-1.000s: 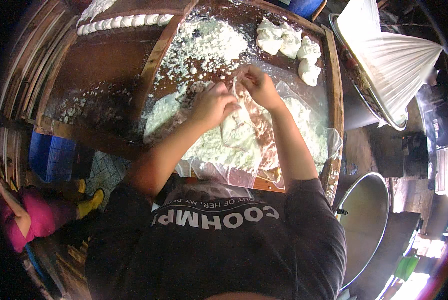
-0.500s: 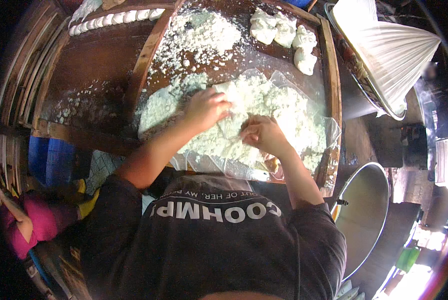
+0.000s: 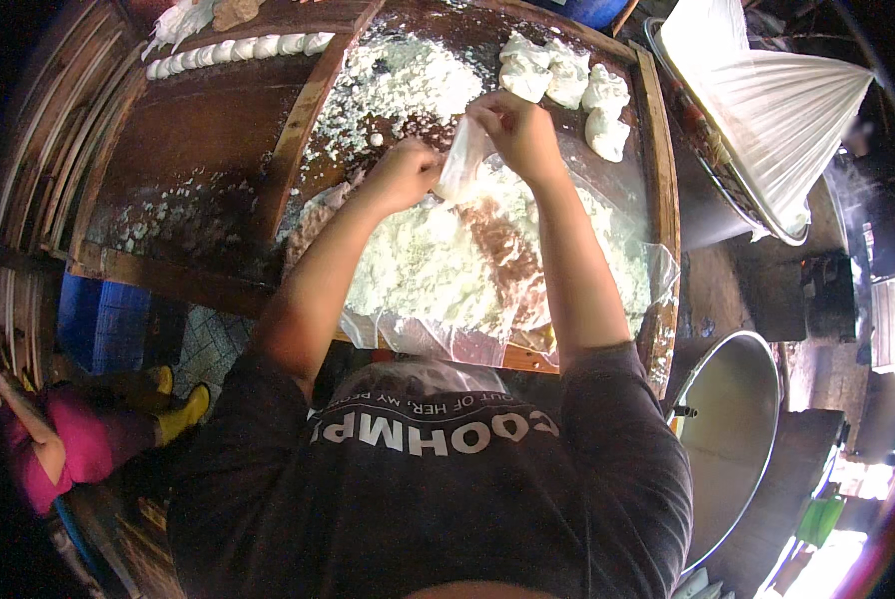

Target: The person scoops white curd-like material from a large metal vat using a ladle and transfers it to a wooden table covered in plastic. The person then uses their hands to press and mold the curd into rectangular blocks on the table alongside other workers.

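With my right hand [image 3: 515,135] I pinch the upper end of a thin translucent white sheet [image 3: 464,155], lifted over the white crumbly mass [image 3: 413,270]. My left hand [image 3: 398,175], fingers curled, is at the sheet's lower left side, holding it. Under the mass lies a clear plastic sheet [image 3: 452,341], with a brownish patch showing at its right middle. Farther back are scattered white crumbs [image 3: 398,75] and several white lumps [image 3: 567,75] at the right.
The wooden tray [image 3: 293,150] has a row of white pieces [image 3: 238,50] at back left. A cloth-draped metal pot [image 3: 767,130] and a metal bowl [image 3: 727,449] stand right. A blue crate [image 3: 103,319] and a person in pink [image 3: 58,449] are left.
Both hands have risen toward the tray's back since half a second ago, lifting a sheet off the mass. The brownish patch, covered with white then, shows again.
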### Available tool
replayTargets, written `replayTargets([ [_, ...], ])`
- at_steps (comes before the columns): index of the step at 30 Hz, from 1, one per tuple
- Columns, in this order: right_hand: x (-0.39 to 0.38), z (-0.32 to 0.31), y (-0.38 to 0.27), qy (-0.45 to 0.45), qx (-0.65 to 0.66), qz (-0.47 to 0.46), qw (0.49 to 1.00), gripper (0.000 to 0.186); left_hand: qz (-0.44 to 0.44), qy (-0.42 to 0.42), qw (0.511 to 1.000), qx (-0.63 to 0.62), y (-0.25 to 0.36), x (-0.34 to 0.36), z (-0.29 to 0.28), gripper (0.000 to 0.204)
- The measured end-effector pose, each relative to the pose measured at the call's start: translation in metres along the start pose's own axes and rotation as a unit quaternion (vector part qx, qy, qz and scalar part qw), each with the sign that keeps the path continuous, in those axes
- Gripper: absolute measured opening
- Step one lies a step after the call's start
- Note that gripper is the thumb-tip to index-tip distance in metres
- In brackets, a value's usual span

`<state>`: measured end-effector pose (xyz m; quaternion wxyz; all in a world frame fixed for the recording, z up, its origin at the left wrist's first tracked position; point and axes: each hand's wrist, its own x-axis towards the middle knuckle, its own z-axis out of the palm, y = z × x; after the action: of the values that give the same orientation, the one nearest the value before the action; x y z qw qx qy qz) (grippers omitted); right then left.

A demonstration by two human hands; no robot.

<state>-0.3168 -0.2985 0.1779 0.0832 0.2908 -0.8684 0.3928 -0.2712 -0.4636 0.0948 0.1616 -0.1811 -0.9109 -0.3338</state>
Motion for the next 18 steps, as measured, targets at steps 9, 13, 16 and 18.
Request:
replayTargets([
  [9,-0.029,0.082,0.043,-0.238,-0.233,-0.127,0.934,0.028,-0.192,0.147,0.97,-0.011,0.017,-0.032,-0.025,0.035],
  [13,-0.016,0.028,0.07,-0.164,0.16,0.186,0.955,0.019,-0.172,0.135,0.975,-0.041,0.035,-0.047,-0.028,0.021],
  [16,0.003,0.002,0.123,0.083,0.395,0.187,0.896,0.014,-0.18,0.063,0.982,0.008,0.056,-0.057,-0.01,0.017],
  [18,0.027,-0.007,0.171,0.207,0.357,0.21,0.887,0.016,-0.165,0.021,0.983,0.072,0.067,-0.053,0.006,0.019],
])
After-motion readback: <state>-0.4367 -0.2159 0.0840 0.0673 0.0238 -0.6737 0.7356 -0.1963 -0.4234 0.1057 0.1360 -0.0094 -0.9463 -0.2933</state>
